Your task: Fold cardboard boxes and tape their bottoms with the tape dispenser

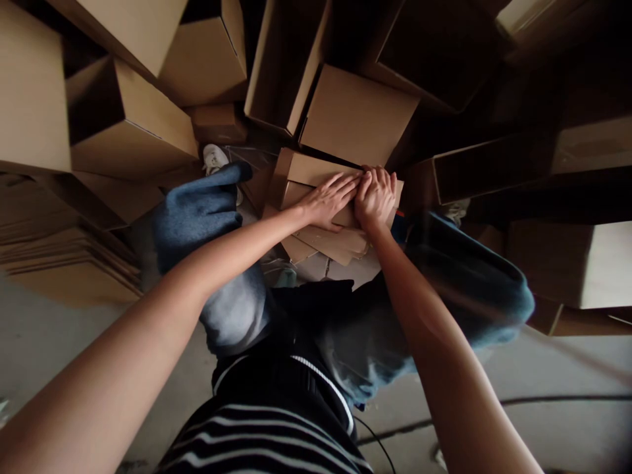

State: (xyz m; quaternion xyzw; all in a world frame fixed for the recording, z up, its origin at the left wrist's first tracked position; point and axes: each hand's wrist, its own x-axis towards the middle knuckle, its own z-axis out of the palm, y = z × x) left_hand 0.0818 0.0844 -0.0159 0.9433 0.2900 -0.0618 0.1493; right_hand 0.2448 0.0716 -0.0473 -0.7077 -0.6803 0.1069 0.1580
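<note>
A flat piece of brown cardboard (311, 172) with folded flaps lies low between my knees, on top of other loose cardboard sheets (336, 245). My left hand (328, 199) rests on it palm down, fingers stretched out and pressed flat. My right hand (376, 196) is right beside it, fingers curled over the cardboard's far edge in a grip. The fingertips of both hands nearly touch. My legs in blue jeans (197, 210) frame the cardboard on both sides.
Assembled cardboard boxes (358, 115) are piled all around the front and sides. A stack of flattened cardboard (69, 257) lies at the left. A white shoe (214, 158) shows near the left knee. A dark cable (543, 400) runs across the grey floor at the lower right.
</note>
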